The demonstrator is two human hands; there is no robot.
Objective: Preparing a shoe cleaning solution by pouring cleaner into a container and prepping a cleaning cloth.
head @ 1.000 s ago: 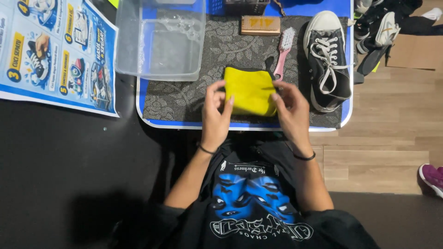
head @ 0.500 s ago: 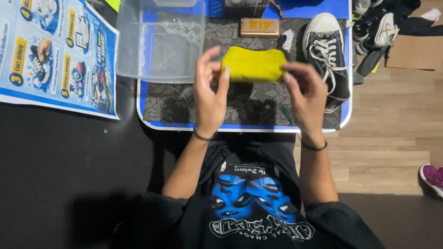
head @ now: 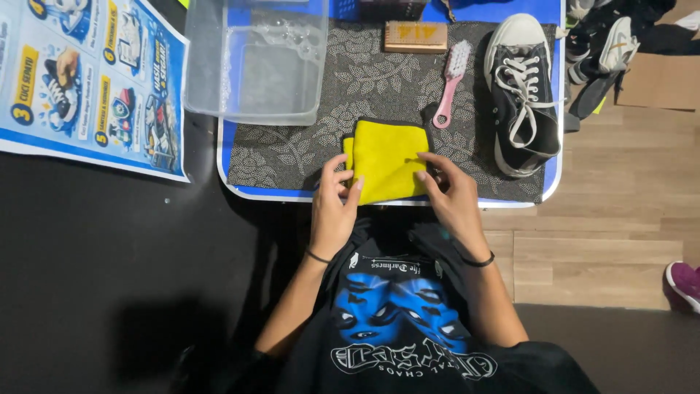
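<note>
A folded yellow cloth (head: 386, 159) lies flat near the front edge of a dark leaf-patterned mat (head: 292, 146) on a small blue table. My left hand (head: 334, 201) rests on the cloth's left edge, fingers pinching its corner. My right hand (head: 453, 191) presses fingertips on the cloth's right edge. Just beyond the cloth lies a pink brush (head: 450, 79). A black and white sneaker (head: 521, 91) stands at the mat's right end.
A clear plastic tub (head: 255, 62) with soapy water sits at the mat's left end. A wooden brush block (head: 415, 36) lies at the back. A printed poster (head: 87, 80) covers the dark floor on the left. More shoes (head: 605, 44) lie on the wooden floor at right.
Both hands had lifted the yellow cloth up over the mat half a second ago. Now it is back down on the mat, folded, with both hands on its edges.
</note>
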